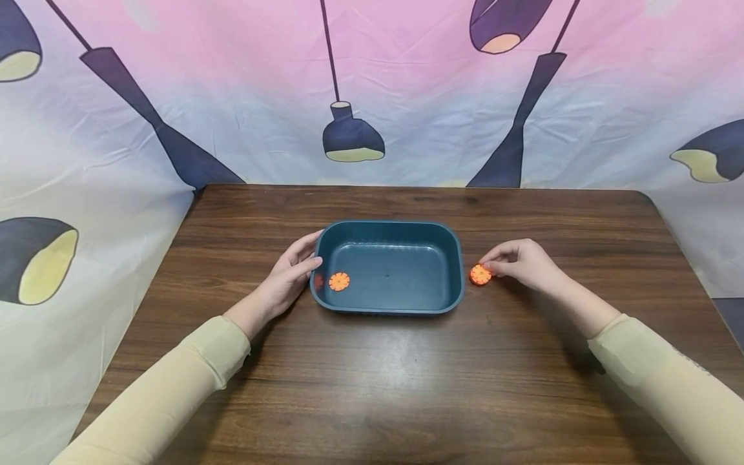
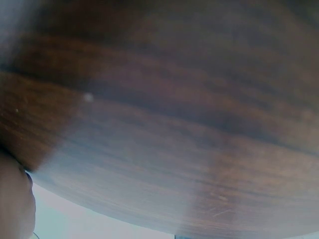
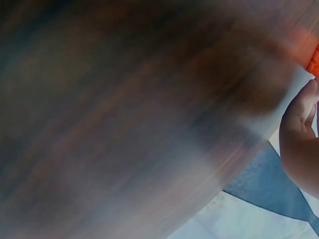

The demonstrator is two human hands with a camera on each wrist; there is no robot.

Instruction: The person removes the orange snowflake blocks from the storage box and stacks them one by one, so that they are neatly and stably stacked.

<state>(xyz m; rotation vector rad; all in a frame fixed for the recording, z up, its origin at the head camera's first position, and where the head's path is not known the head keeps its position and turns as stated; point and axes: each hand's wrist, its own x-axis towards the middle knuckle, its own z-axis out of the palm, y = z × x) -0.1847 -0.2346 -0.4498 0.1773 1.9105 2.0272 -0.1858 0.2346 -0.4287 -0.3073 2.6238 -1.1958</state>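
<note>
A dark teal rectangular plastic tray (image 1: 388, 312) sits on the wooden table. My left hand (image 1: 289, 274) grips its left side, with the thumb over the rim and the fingers along the outer wall. Inside the tray, near that side, lies one orange flower-shaped disc (image 1: 340, 281) with notched edges. To the right of the tray is a small stack of similar orange discs (image 1: 480, 275). Thumb and fingertips of my right hand (image 1: 526, 265) pinch the stack at its upper right edge. The right wrist view catches the side of the orange stack (image 3: 314, 62) beside the fingertips.
The brown wood-grain table (image 1: 383, 387) reaches back to a hanging cloth (image 1: 279, 97) printed with dark lamp shapes. Its far edge runs close to that cloth. Mostly blurred tabletop fills the left wrist view.
</note>
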